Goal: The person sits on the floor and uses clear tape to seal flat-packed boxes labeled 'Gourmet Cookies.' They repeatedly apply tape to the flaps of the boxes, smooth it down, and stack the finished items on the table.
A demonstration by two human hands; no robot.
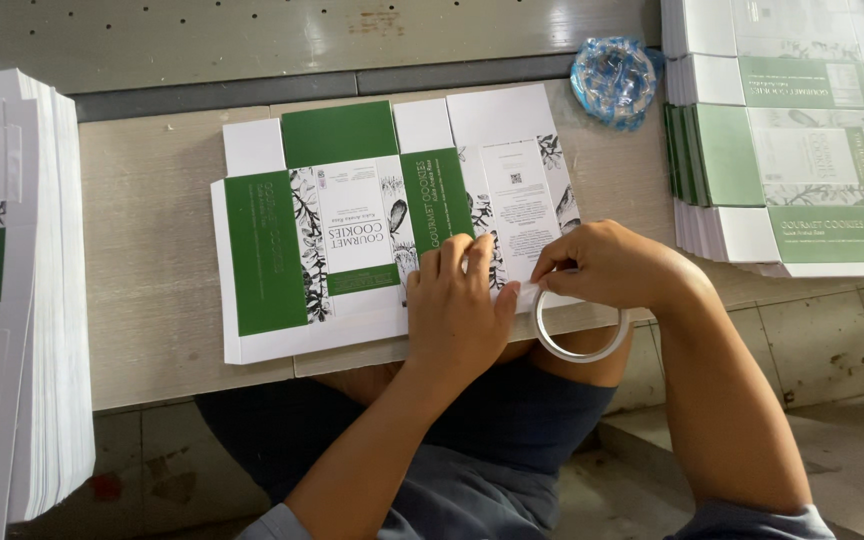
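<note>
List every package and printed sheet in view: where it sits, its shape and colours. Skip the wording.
Flat carton blank: table centre, unfolded, green and white panels with black leaf drawings; left hand presses on it, right hand holds a tape roll at its edge.
Stack of blanks: upper right, green and white.
Tall stack of sheets: left edge, mostly white edges.
Blue clear wrapper: top, crumpled.

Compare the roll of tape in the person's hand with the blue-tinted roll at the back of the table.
The white tape roll is held by the right hand at the table's near edge, beside the flat carton sheet; the blue-tinted roll lies untouched at the far edge. The white roll is a thin ring with a wide open centre; the blue-tinted one looks thicker, shiny and crinkled. Both are round rolls.
</note>
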